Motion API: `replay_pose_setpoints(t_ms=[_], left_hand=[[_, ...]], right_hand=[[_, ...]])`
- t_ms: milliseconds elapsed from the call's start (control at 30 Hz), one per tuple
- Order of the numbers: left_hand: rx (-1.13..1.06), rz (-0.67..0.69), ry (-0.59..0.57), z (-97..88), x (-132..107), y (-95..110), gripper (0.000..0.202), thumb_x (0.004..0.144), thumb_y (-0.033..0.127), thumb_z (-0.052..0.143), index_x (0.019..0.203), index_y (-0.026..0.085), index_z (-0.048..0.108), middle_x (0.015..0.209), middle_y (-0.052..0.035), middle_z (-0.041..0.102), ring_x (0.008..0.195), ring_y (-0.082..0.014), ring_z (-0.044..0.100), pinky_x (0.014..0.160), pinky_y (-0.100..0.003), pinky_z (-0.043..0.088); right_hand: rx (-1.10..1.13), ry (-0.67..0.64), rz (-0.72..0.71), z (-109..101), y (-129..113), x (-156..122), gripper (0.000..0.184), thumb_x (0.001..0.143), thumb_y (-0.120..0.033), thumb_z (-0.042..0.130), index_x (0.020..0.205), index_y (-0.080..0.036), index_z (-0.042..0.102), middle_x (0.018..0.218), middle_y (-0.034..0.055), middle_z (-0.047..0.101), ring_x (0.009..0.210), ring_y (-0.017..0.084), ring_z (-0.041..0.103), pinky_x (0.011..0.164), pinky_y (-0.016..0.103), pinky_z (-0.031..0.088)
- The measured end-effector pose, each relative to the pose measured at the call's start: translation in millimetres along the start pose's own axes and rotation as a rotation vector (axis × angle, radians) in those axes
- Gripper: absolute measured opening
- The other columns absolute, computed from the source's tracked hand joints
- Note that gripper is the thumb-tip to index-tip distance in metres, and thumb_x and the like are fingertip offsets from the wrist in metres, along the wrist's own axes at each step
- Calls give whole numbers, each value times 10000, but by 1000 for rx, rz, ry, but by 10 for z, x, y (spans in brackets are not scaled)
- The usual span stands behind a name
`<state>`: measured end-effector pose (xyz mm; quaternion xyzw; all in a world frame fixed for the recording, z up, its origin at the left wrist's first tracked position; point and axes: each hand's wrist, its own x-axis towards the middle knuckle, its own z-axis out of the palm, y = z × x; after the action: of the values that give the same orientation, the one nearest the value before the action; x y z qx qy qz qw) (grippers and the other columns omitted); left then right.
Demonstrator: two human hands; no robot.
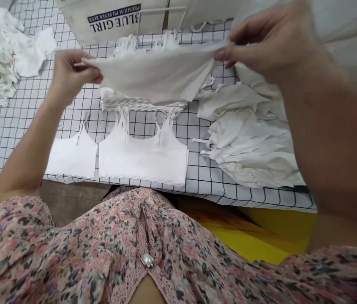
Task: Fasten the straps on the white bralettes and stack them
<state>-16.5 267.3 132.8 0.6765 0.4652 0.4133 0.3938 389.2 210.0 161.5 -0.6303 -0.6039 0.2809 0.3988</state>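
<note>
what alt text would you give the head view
Left hand and right hand stretch a white fabric piece between them above a grid-printed table cover. White strappy tops lie flat below, with rumpled white fabric heaps at both sides.

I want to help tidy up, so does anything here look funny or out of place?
The white package printed Blue Girl beer looks odd. It sits at the far edge of the grid-lined table, and a beer label seems out of place beside the white strappy tops.
</note>
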Motion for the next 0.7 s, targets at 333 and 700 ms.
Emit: replay_pose_setpoints(t_ms=[333, 700], left_hand=[[-140, 94, 34, 196, -844, 103, 418, 730, 478, 1031, 918, 184, 801, 787, 0, 814, 725, -181, 822, 694, -395, 763], [-149, -12, 68, 174, -819, 80, 529, 679, 530, 1040, 967, 152, 807, 725, -3, 773, 742, -237, 845, 579, -345, 734]], right_hand=[[188, 90, -126, -81, 458, -606, 261, 670, -82, 1006, 722, -170, 766, 637, -49, 703, 552, 79, 675, 519, 229, 575], [306, 20, -91, -24, 741, -486, 584, 527, -669, 1042, 783, -224, 763, 701, 18, 687, 608, 176, 683, 586, 392, 582]])
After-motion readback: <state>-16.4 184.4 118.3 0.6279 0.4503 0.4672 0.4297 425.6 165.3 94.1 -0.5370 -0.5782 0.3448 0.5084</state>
